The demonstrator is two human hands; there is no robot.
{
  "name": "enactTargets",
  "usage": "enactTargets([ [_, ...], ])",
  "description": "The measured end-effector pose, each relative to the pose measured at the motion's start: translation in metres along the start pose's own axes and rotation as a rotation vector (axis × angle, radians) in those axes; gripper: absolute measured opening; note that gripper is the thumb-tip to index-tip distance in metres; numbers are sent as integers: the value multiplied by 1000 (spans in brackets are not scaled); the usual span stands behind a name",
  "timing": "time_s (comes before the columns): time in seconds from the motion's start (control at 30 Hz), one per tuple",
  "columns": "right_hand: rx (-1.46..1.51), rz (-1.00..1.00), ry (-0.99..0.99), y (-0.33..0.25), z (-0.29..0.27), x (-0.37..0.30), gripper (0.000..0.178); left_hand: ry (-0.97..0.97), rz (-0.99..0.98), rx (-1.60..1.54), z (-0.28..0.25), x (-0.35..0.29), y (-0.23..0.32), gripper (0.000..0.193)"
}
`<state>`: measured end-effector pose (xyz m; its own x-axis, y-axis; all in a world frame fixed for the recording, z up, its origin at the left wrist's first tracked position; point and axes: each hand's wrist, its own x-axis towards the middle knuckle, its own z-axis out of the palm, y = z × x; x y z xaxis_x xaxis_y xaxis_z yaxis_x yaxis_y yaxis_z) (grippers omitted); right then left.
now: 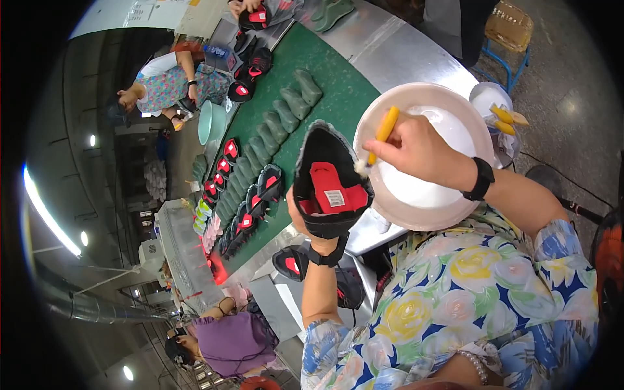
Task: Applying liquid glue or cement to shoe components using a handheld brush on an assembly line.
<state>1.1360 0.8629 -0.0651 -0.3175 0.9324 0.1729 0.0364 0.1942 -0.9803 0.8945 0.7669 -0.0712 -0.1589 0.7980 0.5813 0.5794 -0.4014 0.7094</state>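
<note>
A black shoe upper [315, 153] with a red inner piece and a white label stands raised in front of me. My left hand [298, 218] grips it from below and behind, its fingers mostly hidden by the upper. In my right hand [416, 146] is a brush [383, 132] with a yellow handle, its pale bristles at the right edge of the upper. Whether the bristles touch it, I cannot tell. Under my right hand sits a wide pale basin [448, 91] with white liquid [416, 195] in it.
A green conveyor belt [338, 84] carries several grey-green shoe lasts [273, 127] and black-red uppers [270, 182]. Right of the basin, a small tub [487, 97] holds yellow-handled brushes [504, 120]. Co-workers [172, 81] stand along the line; a stool [509, 26] is at the far right.
</note>
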Motion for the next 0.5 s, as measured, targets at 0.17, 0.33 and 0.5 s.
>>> enactTargets([
  [0.17,222,192,-157,-1,-1,-13,29,114,202,167,3,8,-7,53],
  [0.33,24,-114,-61,10,-20,-13,24,-420,-201,276,-40,7,-32,60],
  [0.5,51,-495,-118,8,-20,-16,20,-431,-1204,-1020,-16,-32,-37,43],
])
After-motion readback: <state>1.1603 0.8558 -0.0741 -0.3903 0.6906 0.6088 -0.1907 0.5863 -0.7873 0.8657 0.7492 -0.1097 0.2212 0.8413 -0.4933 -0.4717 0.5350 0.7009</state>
